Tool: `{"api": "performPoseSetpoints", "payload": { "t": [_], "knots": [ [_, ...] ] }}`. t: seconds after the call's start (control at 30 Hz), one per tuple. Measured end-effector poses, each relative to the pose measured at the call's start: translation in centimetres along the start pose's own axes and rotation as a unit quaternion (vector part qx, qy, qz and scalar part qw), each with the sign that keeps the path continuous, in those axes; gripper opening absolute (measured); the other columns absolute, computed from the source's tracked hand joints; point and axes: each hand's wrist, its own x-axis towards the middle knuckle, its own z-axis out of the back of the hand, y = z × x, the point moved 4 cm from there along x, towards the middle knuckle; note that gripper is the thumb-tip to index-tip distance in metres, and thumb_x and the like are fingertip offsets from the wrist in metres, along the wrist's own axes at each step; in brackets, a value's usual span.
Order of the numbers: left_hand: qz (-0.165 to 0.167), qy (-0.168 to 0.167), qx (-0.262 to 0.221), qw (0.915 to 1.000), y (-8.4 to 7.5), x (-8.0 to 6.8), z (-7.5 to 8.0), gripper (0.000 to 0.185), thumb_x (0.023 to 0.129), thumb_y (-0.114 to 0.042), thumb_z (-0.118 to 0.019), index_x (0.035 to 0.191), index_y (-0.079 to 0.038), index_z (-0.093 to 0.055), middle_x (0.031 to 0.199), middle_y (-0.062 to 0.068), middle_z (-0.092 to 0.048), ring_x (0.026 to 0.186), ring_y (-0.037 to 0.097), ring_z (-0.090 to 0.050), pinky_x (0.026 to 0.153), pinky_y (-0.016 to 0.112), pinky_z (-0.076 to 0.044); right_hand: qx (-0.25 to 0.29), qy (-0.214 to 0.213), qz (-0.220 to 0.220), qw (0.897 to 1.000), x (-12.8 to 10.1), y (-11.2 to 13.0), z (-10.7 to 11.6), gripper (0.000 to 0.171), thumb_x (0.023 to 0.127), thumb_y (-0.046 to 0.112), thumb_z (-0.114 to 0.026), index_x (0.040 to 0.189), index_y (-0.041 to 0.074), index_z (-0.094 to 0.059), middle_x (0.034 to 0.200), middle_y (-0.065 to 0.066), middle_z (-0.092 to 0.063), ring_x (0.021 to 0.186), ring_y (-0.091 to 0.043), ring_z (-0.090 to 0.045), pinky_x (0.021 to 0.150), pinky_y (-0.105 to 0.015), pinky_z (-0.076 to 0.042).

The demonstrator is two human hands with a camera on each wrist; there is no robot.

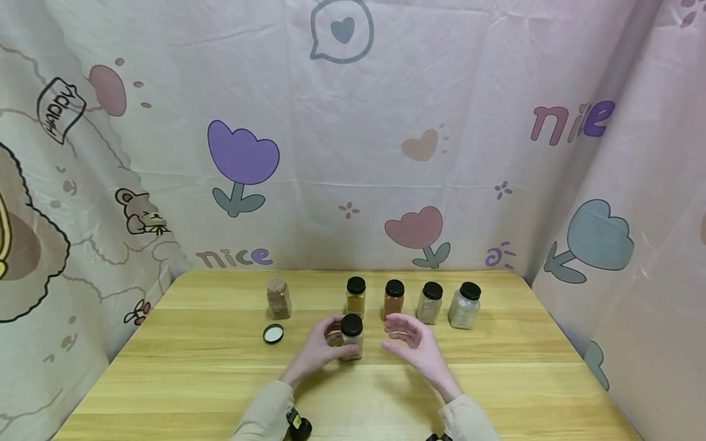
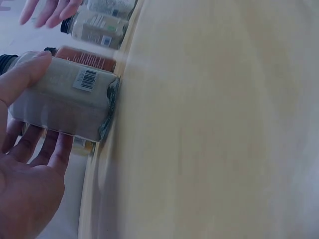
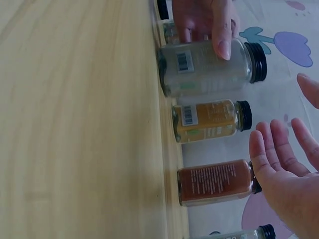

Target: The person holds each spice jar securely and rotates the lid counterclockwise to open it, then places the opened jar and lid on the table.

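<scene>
Left hand grips the black-capped jar standing on the table; right hand hovers just beside, fingers relaxed, empty.

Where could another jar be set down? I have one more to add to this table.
Bare wood lies left of the loose lid and uncapped jar, right of the last capped jar, and along the near edge beside the sleeves. It is crowded mid-table, around the held jar and both hands.

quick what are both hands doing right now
Left hand: grips the front spice jar, fingers curled round it.
Right hand: open, holding nothing, just right of that jar.
</scene>
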Motion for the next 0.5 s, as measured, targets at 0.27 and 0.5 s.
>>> {"api": "performPoseSetpoints", "payload": {
  "t": [0.27, 0.5],
  "knots": [
    [-0.009, 0.028, -0.020, 0.9994, -0.2, 0.3, -1.4, 0.055, 0.081, -0.010, -0.084, 0.128, -0.001, -0.058, 0.131, 0.019, -0.062, 0.121, 0.022, -0.060, 0.111, 0.034, -0.051, 0.001, 0.007, 0.019, 1.000, 0.5, 0.3, -1.0, 0.052, 0.084, -0.002, -0.076, 0.130, -0.011, -0.054, 0.121, 0.002, -0.066, 0.111, -0.009, -0.064, 0.099, -0.027, -0.057],
    [-0.013, 0.045, -0.030, 0.9985, -0.1, 0.4, -2.1, 0.053, 0.080, -0.008, -0.084, 0.126, -0.001, -0.060, 0.129, 0.019, -0.063, 0.115, 0.017, -0.062, 0.105, 0.022, -0.052, -0.036, -0.002, 0.020, 0.999, 0.9, 0.4, -1.7, 0.050, 0.082, 0.000, -0.078, 0.128, -0.005, -0.058, 0.124, -0.024, -0.064, 0.110, -0.016, -0.066, 0.100, -0.031, -0.058]
  ]
}}
